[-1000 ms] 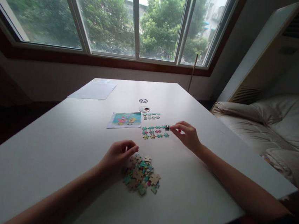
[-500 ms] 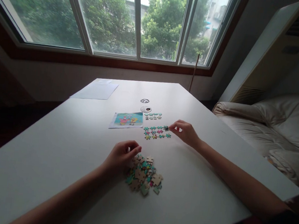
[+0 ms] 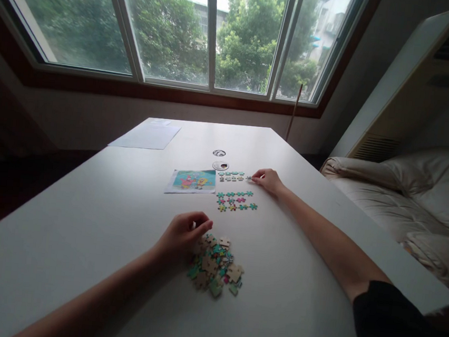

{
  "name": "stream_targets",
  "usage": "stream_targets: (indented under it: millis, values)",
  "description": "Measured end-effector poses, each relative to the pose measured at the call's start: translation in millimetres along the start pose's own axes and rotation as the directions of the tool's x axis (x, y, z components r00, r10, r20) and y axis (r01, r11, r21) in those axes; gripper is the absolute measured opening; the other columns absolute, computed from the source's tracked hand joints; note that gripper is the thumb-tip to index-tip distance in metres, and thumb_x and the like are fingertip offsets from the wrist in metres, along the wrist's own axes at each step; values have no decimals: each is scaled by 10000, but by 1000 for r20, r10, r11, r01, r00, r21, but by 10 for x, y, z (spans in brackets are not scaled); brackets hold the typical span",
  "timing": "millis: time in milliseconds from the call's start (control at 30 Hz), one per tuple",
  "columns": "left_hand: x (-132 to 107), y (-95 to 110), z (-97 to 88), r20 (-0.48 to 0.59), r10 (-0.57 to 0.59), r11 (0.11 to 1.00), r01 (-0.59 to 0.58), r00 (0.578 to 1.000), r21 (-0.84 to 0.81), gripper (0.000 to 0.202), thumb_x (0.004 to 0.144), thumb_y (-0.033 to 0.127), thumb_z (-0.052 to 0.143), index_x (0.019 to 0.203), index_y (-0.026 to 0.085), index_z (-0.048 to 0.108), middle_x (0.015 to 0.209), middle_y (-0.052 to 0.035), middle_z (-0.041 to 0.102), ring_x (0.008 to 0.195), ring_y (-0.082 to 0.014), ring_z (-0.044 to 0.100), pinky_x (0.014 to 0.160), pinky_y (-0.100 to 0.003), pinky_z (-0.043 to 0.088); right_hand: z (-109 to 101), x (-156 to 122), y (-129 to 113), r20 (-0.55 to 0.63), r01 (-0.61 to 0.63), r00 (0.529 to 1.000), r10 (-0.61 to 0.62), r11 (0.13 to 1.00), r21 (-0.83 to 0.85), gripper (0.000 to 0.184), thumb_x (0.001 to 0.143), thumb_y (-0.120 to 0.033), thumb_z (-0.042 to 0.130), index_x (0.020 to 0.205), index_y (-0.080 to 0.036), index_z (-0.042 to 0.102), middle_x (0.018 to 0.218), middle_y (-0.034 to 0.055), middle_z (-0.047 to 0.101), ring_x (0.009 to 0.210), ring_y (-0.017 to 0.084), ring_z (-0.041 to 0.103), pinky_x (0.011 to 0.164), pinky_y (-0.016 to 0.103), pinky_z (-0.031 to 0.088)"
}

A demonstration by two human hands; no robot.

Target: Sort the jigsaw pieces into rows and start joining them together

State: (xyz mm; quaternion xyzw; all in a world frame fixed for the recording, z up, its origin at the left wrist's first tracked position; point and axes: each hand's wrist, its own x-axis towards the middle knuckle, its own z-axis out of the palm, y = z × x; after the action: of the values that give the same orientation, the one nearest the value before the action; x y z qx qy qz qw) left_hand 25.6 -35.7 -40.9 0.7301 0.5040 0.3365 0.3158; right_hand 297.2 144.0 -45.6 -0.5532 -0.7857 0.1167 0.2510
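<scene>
My right hand (image 3: 267,181) is closed in a pinch on a small puzzle piece (image 3: 249,178), held at the right end of the upper rows of puzzle pieces (image 3: 229,178). Lower rows of colourful puzzle pieces (image 3: 232,201) lie just nearer to me. My left hand (image 3: 184,232) rests curled on the table, beside the upper left of a loose pile of puzzle pieces (image 3: 215,268); whatever its fingers hold, if anything, is hidden. Some pieces in the pile lie with the plain brown side up. Left of the rows is a picture sheet (image 3: 191,181) with cartoon figures.
The white table (image 3: 96,220) stretches toward the windows. Two round discs (image 3: 220,166) lie beyond the rows. White paper (image 3: 146,135) covers part of the far left corner. To the right stand a pale sofa (image 3: 389,189) and a tall white unit (image 3: 404,74).
My right hand, pinching the piece, has moved away from me, from the right end of the lower rows to that of the upper rows. My left hand stays in place.
</scene>
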Motion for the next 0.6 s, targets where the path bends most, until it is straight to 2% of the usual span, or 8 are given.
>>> stream_targets:
  millis: [233,600]
  values:
    - [-8,26,5,8,-10,1000,11,1000,-27,272,783,365,488,661,142,588,470,55,433,440,-72,353,414,-171,281,-21,138,27,103,-11,995,14,1000,-23,171,683,-295,643,779,-166,703,732,30,676,661,116,580,594,200,405]
    - [-5,14,0,7,0,1000,0,1000,-6,265,783,351,489,660,142,594,490,48,432,453,-70,334,392,-159,254,40,92,-125,72,-23,997,28,998,-63,212,710,-337,611,839,-193,697,782,29,675,697,126,587,632,215,417]
